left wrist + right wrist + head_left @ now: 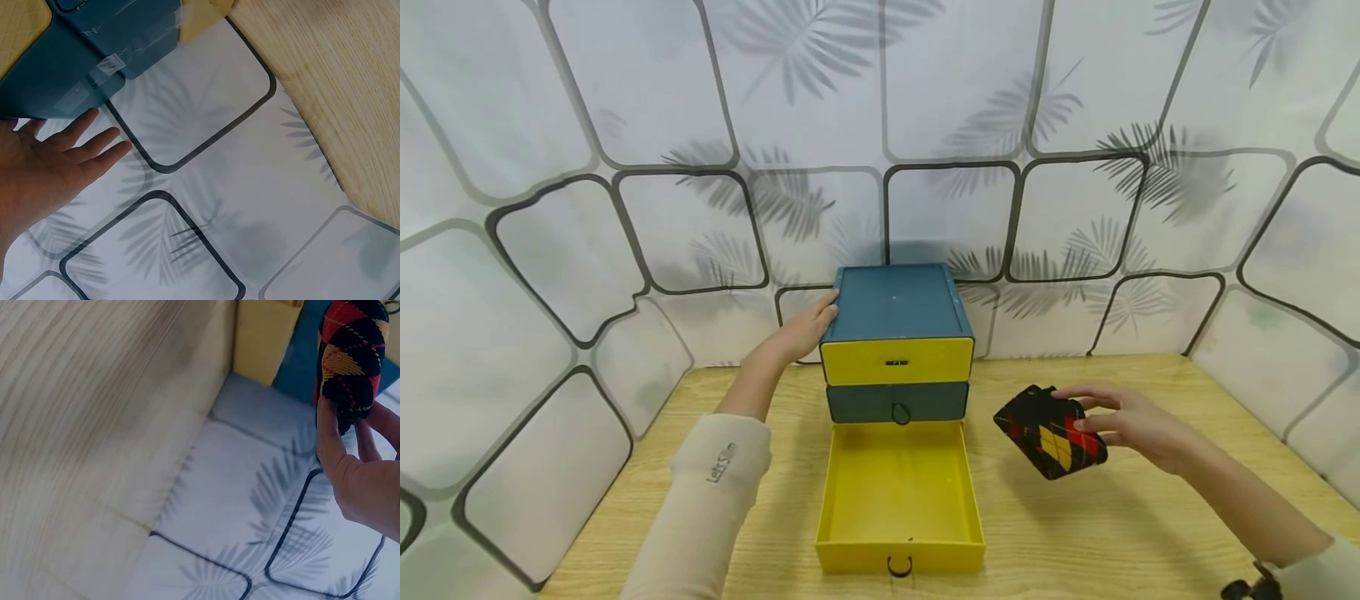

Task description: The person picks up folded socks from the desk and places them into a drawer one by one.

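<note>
My right hand holds a folded argyle sock, black with red and yellow diamonds, between thumb and fingers. The sock is tilted and raised over the table, right of a small drawer cabinet. In the right wrist view the rolled knit stands up from the fingertips. My left hand rests along the cabinet's upper left side, with its fingers extended in the left wrist view. Below, the yellow bottom drawer is pulled out toward me. The yellow top drawer and blue middle drawer are closed.
The cabinet stands on a light wood table, near its back edge. Behind and at both sides hangs a pale sheet with leaf prints and dark outlined shapes. Small black loops serve as drawer pulls.
</note>
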`<state>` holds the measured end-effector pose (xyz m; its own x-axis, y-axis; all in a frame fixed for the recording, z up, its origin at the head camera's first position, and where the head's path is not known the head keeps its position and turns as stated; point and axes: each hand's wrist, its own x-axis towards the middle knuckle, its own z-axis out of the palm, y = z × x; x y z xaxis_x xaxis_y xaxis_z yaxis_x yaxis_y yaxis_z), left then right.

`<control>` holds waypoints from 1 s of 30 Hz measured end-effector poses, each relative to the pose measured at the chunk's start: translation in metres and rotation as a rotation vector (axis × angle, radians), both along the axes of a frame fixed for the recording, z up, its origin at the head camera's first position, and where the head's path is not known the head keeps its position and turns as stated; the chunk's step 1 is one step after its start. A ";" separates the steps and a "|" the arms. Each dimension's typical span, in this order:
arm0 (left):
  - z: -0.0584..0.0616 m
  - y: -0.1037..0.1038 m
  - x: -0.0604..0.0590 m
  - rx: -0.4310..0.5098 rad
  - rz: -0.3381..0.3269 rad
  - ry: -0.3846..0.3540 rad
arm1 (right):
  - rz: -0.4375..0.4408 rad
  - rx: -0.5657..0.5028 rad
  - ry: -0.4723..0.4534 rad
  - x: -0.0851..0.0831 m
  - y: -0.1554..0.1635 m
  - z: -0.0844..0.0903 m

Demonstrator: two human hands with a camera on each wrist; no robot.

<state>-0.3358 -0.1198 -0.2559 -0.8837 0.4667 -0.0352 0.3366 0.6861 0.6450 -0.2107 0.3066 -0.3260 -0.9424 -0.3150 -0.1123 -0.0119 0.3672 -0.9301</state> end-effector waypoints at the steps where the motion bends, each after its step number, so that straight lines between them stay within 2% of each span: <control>1: 0.000 0.000 0.000 0.001 0.000 0.000 | 0.017 0.001 0.005 0.002 -0.005 0.002; 8: 0.000 0.001 -0.001 0.007 -0.001 -0.008 | 0.080 0.032 0.018 0.008 -0.041 0.007; 15: 0.000 0.000 -0.001 0.002 0.004 -0.013 | 0.116 0.004 0.003 0.006 -0.081 -0.001; 19: -0.001 0.000 -0.001 0.007 0.008 -0.007 | 0.127 0.024 0.016 0.001 -0.106 -0.007; 25: -0.002 0.001 -0.002 0.014 0.001 -0.001 | 0.107 0.125 0.111 -0.004 -0.134 -0.022; 30: -0.001 0.000 -0.002 0.012 0.003 -0.004 | 0.100 0.230 0.225 -0.009 -0.153 -0.033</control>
